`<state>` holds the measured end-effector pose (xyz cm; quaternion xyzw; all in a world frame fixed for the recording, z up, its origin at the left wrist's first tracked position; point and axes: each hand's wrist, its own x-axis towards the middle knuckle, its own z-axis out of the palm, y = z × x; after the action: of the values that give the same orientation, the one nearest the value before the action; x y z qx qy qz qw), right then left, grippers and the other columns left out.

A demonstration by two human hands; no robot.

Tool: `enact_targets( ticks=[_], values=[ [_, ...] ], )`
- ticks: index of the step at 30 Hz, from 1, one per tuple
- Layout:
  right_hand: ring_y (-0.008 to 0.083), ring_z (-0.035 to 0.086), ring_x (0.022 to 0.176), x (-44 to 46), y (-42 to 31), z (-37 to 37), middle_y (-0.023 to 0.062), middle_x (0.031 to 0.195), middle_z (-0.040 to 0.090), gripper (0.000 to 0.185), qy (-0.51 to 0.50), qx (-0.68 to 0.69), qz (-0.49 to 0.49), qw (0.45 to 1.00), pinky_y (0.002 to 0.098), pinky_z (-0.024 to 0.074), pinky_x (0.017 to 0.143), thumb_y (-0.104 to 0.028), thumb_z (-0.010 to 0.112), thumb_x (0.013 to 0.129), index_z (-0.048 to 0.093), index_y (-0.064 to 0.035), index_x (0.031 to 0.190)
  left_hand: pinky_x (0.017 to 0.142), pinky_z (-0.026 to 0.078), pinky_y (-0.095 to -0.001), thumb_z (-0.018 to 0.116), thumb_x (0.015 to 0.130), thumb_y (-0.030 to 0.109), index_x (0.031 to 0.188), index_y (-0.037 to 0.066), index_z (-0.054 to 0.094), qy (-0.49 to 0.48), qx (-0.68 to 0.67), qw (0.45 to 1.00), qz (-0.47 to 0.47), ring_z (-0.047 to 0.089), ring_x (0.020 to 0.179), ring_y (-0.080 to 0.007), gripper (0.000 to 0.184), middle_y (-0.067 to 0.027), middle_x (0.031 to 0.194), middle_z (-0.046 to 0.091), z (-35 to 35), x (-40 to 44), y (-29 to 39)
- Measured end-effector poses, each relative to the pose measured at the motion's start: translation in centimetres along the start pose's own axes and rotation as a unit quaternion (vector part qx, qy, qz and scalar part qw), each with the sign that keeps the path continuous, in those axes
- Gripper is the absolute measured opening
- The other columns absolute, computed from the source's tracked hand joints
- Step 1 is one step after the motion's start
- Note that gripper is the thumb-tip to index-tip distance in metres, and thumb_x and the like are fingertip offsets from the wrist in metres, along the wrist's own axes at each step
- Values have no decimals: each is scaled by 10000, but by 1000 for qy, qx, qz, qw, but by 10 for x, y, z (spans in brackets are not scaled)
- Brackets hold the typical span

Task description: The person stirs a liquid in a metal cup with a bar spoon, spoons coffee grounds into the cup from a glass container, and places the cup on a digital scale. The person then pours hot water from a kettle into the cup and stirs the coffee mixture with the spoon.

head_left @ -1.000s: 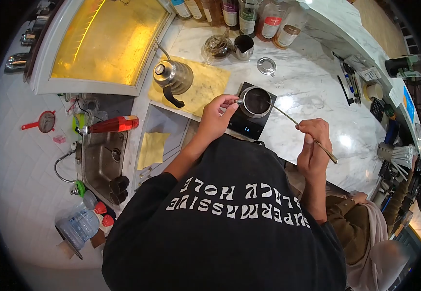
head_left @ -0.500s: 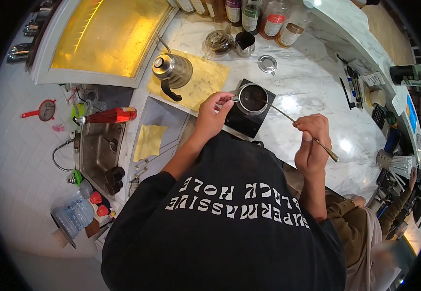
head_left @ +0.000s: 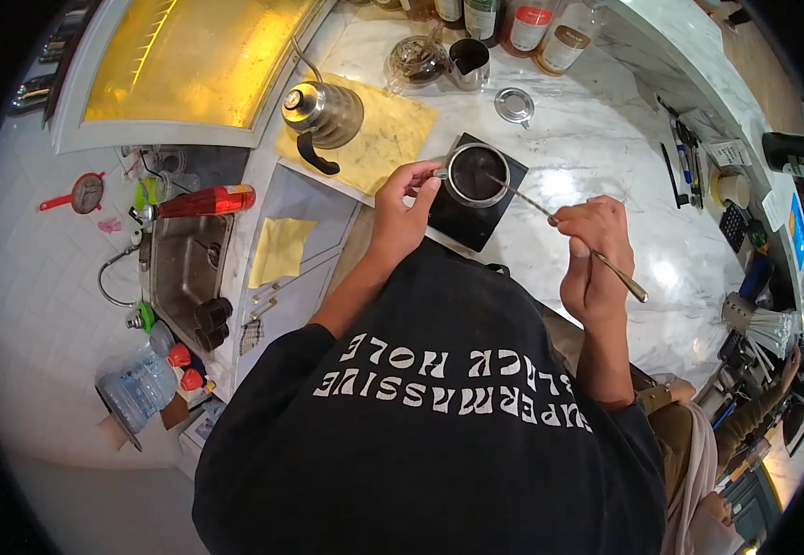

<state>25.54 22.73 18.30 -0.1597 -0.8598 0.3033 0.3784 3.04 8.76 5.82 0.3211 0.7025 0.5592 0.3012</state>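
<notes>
My left hand (head_left: pixel 404 208) pinches the handle of a metal-rimmed cup (head_left: pixel 472 202) with thumb and fingers. Dark liquid fills part of the cup, which is over a flat black scale (head_left: pixel 457 228); I cannot tell whether it rests on it. A long bar spoon (head_left: pixel 531 203) with a twisted stem slants into the liquid, its bowl hidden. My right hand (head_left: pixel 598 254) is closed around the upper stem, and the spoon's flat end sticks out below the fist.
A gooseneck kettle (head_left: pixel 333 116) stands on a yellow cloth (head_left: pixel 393 139) at left. Behind are a glass teapot (head_left: pixel 418 60), a metal pitcher (head_left: pixel 470 65), a round strainer (head_left: pixel 514 106) and several bottles (head_left: pixel 564 46). A sink (head_left: pixel 166 268) lies left; another person's sleeve (head_left: pixel 656 400) is at lower right.
The view has shifted slightly, so cup and scale sit a little higher in it. Both hands keep their holds, and the spoon stays in the cup.
</notes>
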Motion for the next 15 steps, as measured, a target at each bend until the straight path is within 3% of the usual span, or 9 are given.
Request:
enact_targets(
  ticks=[15],
  values=[
    [305,649,807,8,11,-9,102,933,697,77,-6,-7,2,1000,482,460,874,-20,599,946,594,-48,1017,813,518,-303,680,966,113,1181,26,694,12,37,999,17,673,927,-159,232,-91,1039,720,2,-1,6]
  ],
)
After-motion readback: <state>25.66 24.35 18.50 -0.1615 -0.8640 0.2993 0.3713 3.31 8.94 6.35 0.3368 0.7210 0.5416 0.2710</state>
